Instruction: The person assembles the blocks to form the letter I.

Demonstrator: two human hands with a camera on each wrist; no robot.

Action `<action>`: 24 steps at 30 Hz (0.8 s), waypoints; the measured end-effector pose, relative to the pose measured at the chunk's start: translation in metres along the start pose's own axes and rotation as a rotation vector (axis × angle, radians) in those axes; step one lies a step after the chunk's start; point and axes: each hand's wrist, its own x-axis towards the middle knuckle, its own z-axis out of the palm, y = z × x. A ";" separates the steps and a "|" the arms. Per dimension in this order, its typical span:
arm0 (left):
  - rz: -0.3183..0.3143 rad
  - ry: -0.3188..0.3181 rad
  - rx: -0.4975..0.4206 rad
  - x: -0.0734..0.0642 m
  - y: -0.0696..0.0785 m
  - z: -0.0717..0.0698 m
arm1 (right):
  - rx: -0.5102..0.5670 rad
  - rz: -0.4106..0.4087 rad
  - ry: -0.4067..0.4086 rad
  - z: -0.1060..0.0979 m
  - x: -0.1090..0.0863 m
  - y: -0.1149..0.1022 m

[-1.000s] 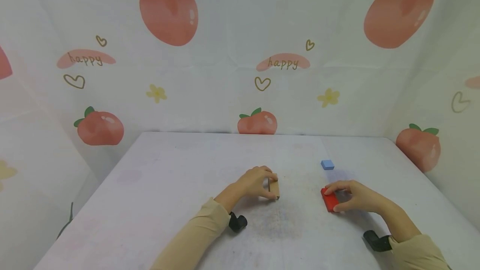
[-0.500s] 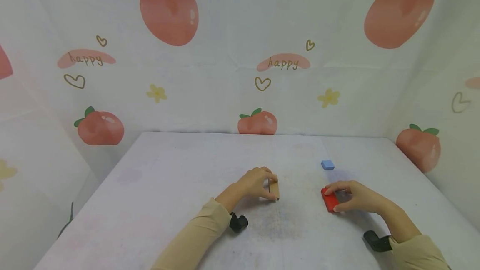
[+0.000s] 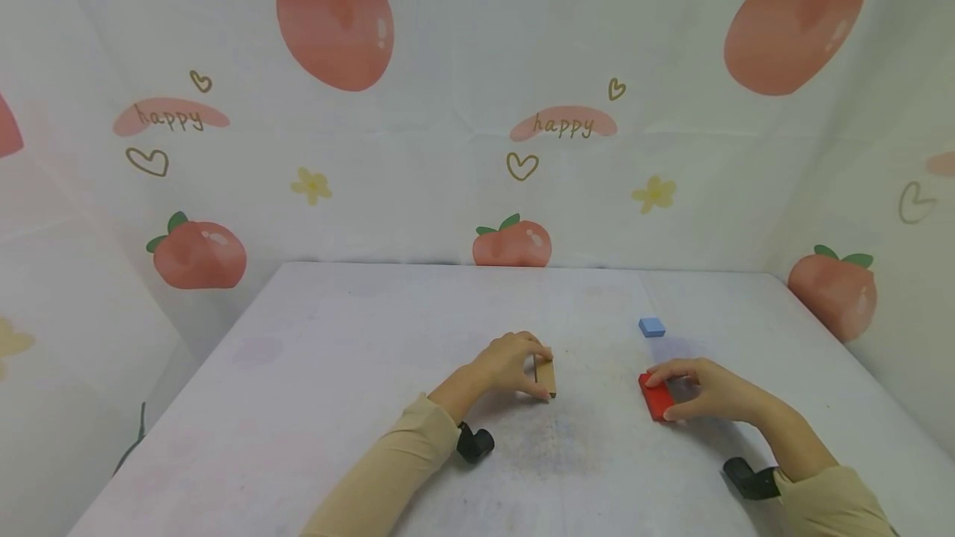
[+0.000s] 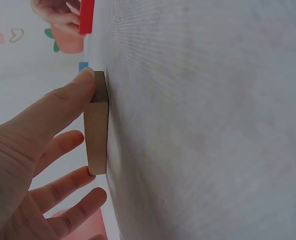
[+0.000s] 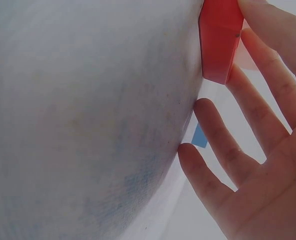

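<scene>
My left hand (image 3: 509, 364) pinches a flat tan wooden block (image 3: 547, 377) by its two ends, thumb at the near end and fingers at the far one. In the left wrist view the wooden block (image 4: 96, 140) lies low along the table, its plain side facing the camera. To the right, my right hand (image 3: 712, 392) grips a red block (image 3: 657, 401) in the same manner between thumb and fingers. The right wrist view shows the red block (image 5: 220, 45) at the top, with two fingers spread below it, their tips close over the table.
A small blue block (image 3: 652, 327) sits on the white table (image 3: 358, 330) beyond my right hand. Behind the table hangs a white curtain (image 3: 448, 48) printed with peaches. Each wrist wears a black camera mount, the left one (image 3: 475, 442) close to the tabletop.
</scene>
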 end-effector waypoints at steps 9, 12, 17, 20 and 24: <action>-0.001 -0.004 -0.009 -0.004 0.001 -0.002 | -0.009 0.005 -0.003 0.000 0.000 0.000; 0.035 0.025 0.033 -0.007 0.000 -0.003 | -0.007 -0.002 -0.003 0.000 0.000 0.000; 0.066 0.059 0.061 -0.012 -0.001 -0.003 | -0.011 -0.014 0.000 0.000 0.000 0.000; 0.060 0.050 0.048 -0.014 0.000 -0.004 | -0.025 -0.002 0.006 0.000 0.000 0.000; 0.053 0.041 0.040 -0.014 0.001 -0.004 | -0.031 0.004 0.008 0.000 -0.001 0.000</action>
